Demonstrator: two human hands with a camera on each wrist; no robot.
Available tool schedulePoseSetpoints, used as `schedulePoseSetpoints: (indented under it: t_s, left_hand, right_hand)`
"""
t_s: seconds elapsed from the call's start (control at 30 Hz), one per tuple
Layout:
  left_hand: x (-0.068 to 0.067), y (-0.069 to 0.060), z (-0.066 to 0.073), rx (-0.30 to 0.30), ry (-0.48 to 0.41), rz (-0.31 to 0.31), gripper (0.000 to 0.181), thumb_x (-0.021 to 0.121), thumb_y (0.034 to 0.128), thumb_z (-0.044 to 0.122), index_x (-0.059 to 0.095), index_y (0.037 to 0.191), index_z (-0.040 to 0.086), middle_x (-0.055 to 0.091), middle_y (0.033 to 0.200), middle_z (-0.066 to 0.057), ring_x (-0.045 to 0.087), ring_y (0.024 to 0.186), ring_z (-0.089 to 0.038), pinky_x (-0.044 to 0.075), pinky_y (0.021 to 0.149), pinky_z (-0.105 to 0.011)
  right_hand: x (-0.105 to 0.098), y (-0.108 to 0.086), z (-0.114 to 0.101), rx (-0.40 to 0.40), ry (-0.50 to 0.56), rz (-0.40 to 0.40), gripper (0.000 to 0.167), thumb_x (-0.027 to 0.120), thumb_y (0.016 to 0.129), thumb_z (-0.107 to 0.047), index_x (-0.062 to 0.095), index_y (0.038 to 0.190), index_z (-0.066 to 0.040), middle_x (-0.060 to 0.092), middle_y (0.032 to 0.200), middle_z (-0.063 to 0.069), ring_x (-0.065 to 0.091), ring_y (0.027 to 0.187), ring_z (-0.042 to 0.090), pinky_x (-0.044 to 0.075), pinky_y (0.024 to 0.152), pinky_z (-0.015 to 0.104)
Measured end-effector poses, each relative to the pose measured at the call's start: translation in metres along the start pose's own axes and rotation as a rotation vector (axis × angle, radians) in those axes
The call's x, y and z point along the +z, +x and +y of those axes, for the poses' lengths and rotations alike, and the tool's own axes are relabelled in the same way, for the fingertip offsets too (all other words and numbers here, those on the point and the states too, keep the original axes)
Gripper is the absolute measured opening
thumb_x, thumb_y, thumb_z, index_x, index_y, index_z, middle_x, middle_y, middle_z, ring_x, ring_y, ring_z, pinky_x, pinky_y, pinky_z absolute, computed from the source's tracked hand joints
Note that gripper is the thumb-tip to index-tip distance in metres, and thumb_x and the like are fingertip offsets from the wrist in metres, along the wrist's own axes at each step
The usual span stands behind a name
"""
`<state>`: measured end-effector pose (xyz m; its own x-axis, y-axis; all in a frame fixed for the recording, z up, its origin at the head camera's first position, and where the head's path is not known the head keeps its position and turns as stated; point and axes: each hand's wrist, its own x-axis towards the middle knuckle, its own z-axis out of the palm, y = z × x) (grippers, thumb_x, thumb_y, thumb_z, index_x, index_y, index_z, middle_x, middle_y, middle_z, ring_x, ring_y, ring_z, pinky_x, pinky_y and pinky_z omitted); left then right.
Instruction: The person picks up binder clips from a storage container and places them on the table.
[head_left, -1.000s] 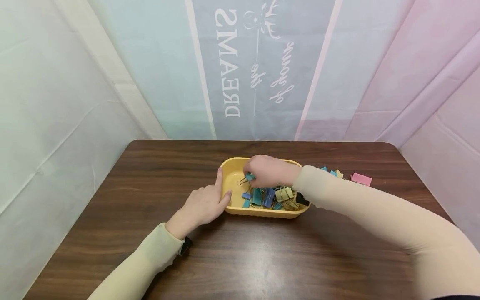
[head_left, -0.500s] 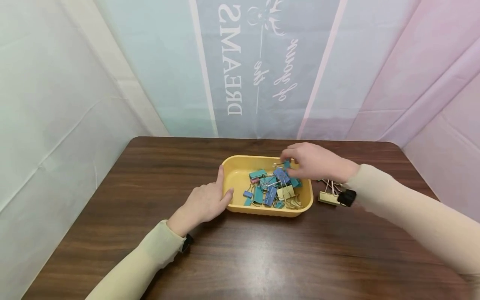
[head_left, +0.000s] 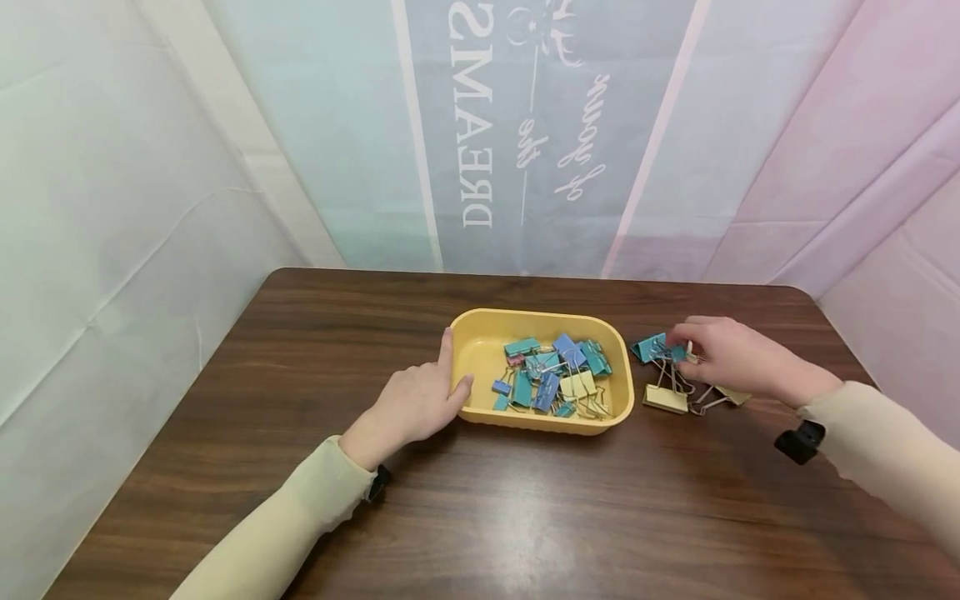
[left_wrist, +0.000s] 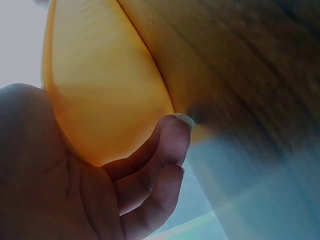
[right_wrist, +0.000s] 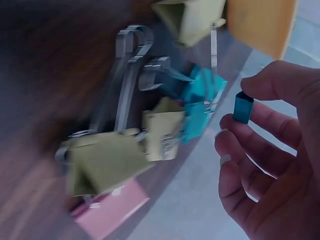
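Observation:
In the head view my left hand point(head_left: 412, 400) holds the left end of a yellow plastic tray point(head_left: 540, 423), its index finger along the outside and its thumb over the rim. Close up, the curled fingers touch the tray's wall point(left_wrist: 105, 90). Several blue, teal and yellow binder clips point(head_left: 546, 392) lie inside, mostly toward the right end. Beyond that end, my right hand point(head_left: 738, 358) pinches a small teal binder clip point(right_wrist: 243, 107) between thumb and fingers. Under and beside this hand lie loose clips: a larger teal one point(head_left: 648, 348), a yellow one point(head_left: 665, 399) and others partly hidden.
A pink binder clip point(right_wrist: 112, 207) lies by the yellow ones in the right wrist view, blurred. The dark wooden table point(head_left: 487, 517) ends at a back edge just beyond the tray. Printed cloth point(head_left: 517, 167) hangs behind it.
My right hand has moved right, from over the tray to the loose clips outside it, keeping the small teal binder clip pinched. My left hand stays on the tray.

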<state>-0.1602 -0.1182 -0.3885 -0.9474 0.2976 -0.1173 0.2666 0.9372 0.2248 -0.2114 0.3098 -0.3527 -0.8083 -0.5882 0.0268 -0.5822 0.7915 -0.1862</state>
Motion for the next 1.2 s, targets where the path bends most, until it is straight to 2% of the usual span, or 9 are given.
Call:
schedulePoseSetpoints:
  t_s: [0.17, 0.3, 0.53, 0.77, 0.97, 1.2]
  left_hand:
    - [-0.001, 0.0, 0.002, -0.003, 0.006, 0.007, 0.083, 0.034, 0.1034, 0.05, 0.001, 0.157, -0.004, 0.052, 0.059, -0.001, 0.053, 0.054, -0.017, 0.044, 0.054, -0.038]
    - [-0.001, 0.0, 0.003, -0.006, 0.005, 0.003, 0.083, 0.033, 0.1033, 0.051, 0.001, 0.157, -0.004, 0.052, 0.058, -0.001, 0.053, 0.053, -0.017, 0.043, 0.054, -0.037]
    - [-0.001, 0.0, 0.004, -0.001, 0.005, 0.002, 0.084, 0.033, 0.1032, 0.051, 0.0, 0.157, -0.004, 0.052, 0.059, -0.001, 0.053, 0.054, -0.018, 0.043, 0.053, -0.037]
    - [-0.001, -0.001, 0.003, 0.025, 0.016, 0.023, 0.082, 0.031, 0.1038, 0.05, 0.001, 0.156, -0.006, 0.053, 0.06, -0.001, 0.053, 0.052, -0.017, 0.043, 0.05, -0.037]
    - [0.0, -0.003, 0.003, 0.016, 0.007, 0.009, 0.083, 0.03, 0.1036, 0.051, -0.001, 0.157, -0.005, 0.051, 0.057, 0.0, 0.051, 0.05, -0.017, 0.042, 0.049, -0.036]
    - [0.001, -0.004, 0.002, 0.003, -0.001, 0.005, 0.083, 0.031, 0.1035, 0.051, -0.001, 0.157, -0.003, 0.051, 0.056, -0.001, 0.051, 0.05, -0.018, 0.041, 0.049, -0.036]
  right_hand:
    - [0.005, -0.012, 0.006, 0.047, 0.004, -0.04, 0.024, 0.076, 0.083, -0.014, 0.071, 0.106, -0.012, 0.059, 0.096, -0.004, 0.053, 0.069, 0.004, 0.047, 0.062, 0.032]
    - [0.007, -0.018, 0.009, 0.082, -0.004, -0.057, 0.024, 0.078, 0.082, -0.015, 0.071, 0.105, -0.014, 0.06, 0.098, -0.004, 0.054, 0.072, 0.007, 0.047, 0.063, 0.034]
    - [0.007, -0.02, 0.01, 0.095, 0.004, -0.067, 0.028, 0.08, 0.081, -0.016, 0.07, 0.108, -0.014, 0.062, 0.101, -0.001, 0.058, 0.078, 0.011, 0.049, 0.065, 0.036]
    - [0.0, -0.019, 0.008, 0.078, 0.007, -0.058, 0.025, 0.078, 0.085, -0.019, 0.07, 0.108, -0.015, 0.064, 0.102, -0.003, 0.06, 0.078, 0.008, 0.05, 0.067, 0.036]
    - [-0.008, -0.005, 0.0, 0.022, 0.01, -0.019, 0.018, 0.074, 0.088, -0.017, 0.071, 0.105, -0.014, 0.066, 0.1, -0.002, 0.061, 0.081, 0.011, 0.05, 0.069, 0.037]
    - [-0.017, 0.033, -0.029, -0.069, 0.036, 0.01, 0.013, 0.071, 0.09, -0.013, 0.072, 0.103, -0.013, 0.066, 0.095, -0.003, 0.062, 0.082, 0.012, 0.051, 0.072, 0.038]
